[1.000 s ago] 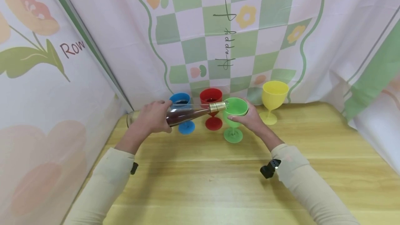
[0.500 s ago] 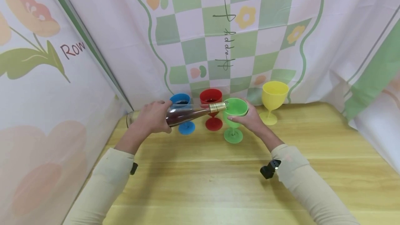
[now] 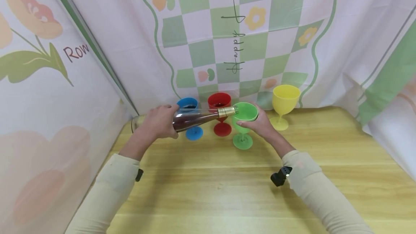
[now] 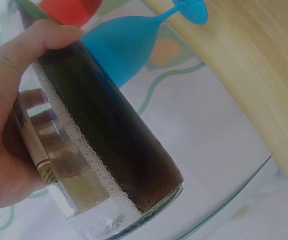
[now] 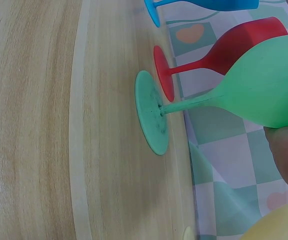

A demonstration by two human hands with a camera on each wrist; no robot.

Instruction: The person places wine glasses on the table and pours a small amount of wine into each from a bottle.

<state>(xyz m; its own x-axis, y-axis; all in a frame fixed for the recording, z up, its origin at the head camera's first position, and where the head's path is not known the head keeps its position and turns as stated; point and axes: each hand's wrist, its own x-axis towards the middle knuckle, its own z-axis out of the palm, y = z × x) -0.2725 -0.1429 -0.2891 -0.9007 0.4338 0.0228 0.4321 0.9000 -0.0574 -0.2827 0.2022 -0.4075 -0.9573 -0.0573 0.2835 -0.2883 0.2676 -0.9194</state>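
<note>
Head view shows the left hand with its fingers wrapped round the body of a glass bottle, which lies nearly level, its neck pointing toward the green cup. That tilt probably serves to bring the dark liquid up to the mouth, which sits at the green cup's near-left rim; no stream can be made out. The left wrist view shows the liquid lying along the bottle's lower side, topped by bubbles. The right hand holds the green cup's bowl between thumb and fingers, likely to steady it under the bottle; whether its foot rests flat on the table is hard to tell. 3 more cups stand upright near the patterned cloth: the blue cup and red cup, both with dark liquid, and the yellow cup, set apart beyond the right hand, showing none.
</note>
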